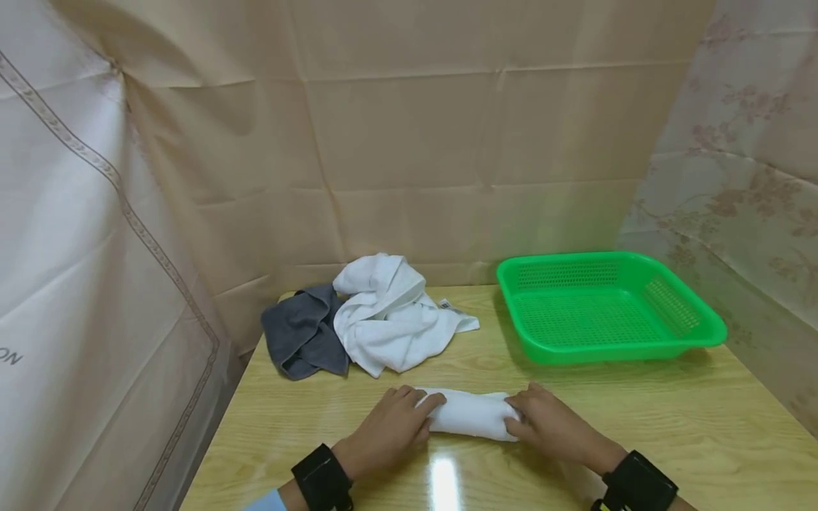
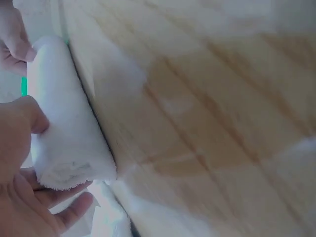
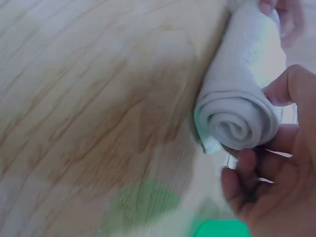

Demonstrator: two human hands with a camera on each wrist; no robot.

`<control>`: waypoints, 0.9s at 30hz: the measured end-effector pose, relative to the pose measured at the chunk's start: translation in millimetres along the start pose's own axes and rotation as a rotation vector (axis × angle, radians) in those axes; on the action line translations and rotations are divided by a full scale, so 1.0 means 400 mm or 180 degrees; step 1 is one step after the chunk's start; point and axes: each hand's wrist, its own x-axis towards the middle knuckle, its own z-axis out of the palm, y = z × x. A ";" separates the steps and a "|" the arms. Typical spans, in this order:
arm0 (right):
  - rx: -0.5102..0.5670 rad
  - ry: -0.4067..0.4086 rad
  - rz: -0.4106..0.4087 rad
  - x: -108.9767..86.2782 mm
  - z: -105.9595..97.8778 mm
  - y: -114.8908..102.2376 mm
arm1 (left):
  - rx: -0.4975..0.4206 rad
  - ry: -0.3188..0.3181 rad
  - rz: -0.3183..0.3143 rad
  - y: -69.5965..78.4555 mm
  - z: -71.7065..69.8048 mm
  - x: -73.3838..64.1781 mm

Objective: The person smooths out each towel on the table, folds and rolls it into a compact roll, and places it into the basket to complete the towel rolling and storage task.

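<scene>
Wood counter (image 1: 696, 419) in use | white towel (image 1: 473, 414) was rolled, likely near done | left grip (image 1: 397, 424), right grip (image 1: 554, 424) held its ends | gray cloth (image 1: 305, 333), white cloth (image 1: 390, 328) lay unrolled

1. The table (image 1: 703, 397) has a light yellow-brown, wood-grained top; its surface is glossy, and a bright white reflection (image 1: 444, 486) lies on its near part.
2. Behind the table hangs a beige cloth (image 1: 409, 135), spread like a wall; fold creases cross it in a loose grid; soft shadows gather high above the table's left end.
3. Left of the table hangs a whitish sheet (image 1: 64, 284); a narrow patterned band (image 1: 153, 247) bends down it; dark letters, "ON" (image 1: 9, 356), show well away from the table.
4. Right of the table hangs a pale curtain (image 1: 754, 284); its faded floral print (image 1: 735, 202) is brownish pink.
</scene>
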 end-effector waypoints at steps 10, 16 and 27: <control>-0.0300 0.0199 0.0013 0.001 0.008 -0.017 | 0.0103 -0.0431 -0.0067 -0.007 -0.010 -0.004; -0.1435 0.0618 -0.0353 -0.007 0.020 -0.044 | 0.0045 -0.0453 -0.0127 -0.004 -0.018 0.000; -0.0801 0.0250 -0.0535 0.014 0.002 -0.016 | 0.0002 -0.0559 -0.0245 0.000 -0.006 0.012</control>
